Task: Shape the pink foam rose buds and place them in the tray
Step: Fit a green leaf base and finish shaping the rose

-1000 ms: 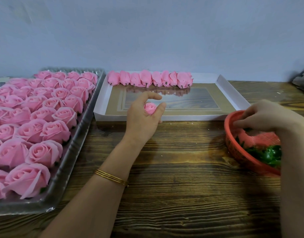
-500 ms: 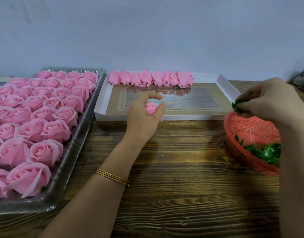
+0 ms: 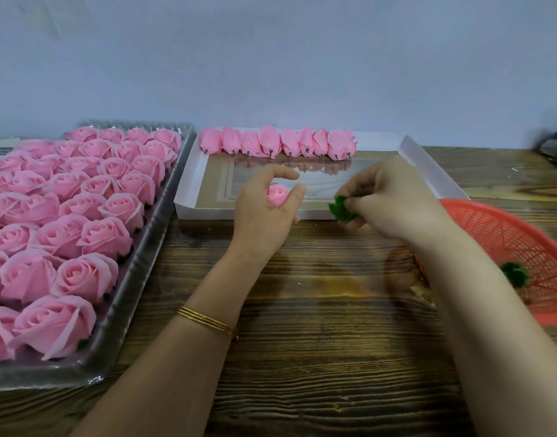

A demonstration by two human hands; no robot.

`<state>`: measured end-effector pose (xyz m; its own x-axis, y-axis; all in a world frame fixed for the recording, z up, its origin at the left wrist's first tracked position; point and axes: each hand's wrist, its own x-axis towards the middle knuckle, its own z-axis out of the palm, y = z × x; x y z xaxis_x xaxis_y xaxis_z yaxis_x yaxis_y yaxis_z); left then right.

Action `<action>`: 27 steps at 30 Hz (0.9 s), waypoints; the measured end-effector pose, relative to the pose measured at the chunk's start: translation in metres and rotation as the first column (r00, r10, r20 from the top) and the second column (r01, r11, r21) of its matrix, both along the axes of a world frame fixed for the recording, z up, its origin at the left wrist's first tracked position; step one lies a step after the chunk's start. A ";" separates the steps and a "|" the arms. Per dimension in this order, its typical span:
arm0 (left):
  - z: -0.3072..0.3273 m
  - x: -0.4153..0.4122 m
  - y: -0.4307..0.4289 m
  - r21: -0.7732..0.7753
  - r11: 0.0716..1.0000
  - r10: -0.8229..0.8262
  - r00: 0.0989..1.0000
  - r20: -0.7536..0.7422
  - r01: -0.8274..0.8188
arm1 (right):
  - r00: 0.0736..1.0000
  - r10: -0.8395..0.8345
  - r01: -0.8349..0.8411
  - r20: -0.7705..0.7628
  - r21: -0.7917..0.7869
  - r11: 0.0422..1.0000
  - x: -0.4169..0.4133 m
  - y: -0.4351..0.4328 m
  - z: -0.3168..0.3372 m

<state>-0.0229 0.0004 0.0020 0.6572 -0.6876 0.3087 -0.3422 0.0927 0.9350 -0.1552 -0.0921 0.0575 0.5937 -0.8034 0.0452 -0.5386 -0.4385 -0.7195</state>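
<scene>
My left hand (image 3: pixel 264 212) holds a small pink foam rose bud (image 3: pixel 277 194) between curled fingers and thumb, over the near edge of the white tray (image 3: pixel 428 165). A row of pink buds (image 3: pixel 277 142) lies along the tray's far wall, stems toward me. My right hand (image 3: pixel 387 200) pinches a green leaf calyx (image 3: pixel 340 208) just right of the bud, a short gap between them.
A clear plastic tray (image 3: pixel 138 298) full of several open pink roses (image 3: pixel 81 216) fills the left side. A red mesh basket (image 3: pixel 516 247) with a green calyx (image 3: pixel 515 273) sits at the right. Dark wooden tabletop (image 3: pixel 318 310) lies between my forearms.
My right hand has come out of the red basket with a green calyx and moved left toward the bud. The left hand has stayed in place with the bud.
</scene>
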 end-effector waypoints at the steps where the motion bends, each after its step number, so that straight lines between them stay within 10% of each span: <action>1: 0.000 0.000 0.000 0.002 1.000 0.003 1.000 0.002 -0.003 | 1.000 0.015 -0.015 -0.011 0.002 1.000 0.003 0.002 -0.002; 27: 0.001 0.012 -0.005 -0.225 0.974 -0.082 0.904 -0.421 -0.016 | 0.997 0.056 -0.064 0.049 0.191 0.980 0.042 0.036 -0.060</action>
<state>-0.0107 -0.0050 0.0028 0.7372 -0.6589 0.1499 0.0897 0.3153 0.9448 -0.1135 -0.0563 -0.0030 0.6420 -0.7625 -0.0797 -0.4819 -0.3205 -0.8155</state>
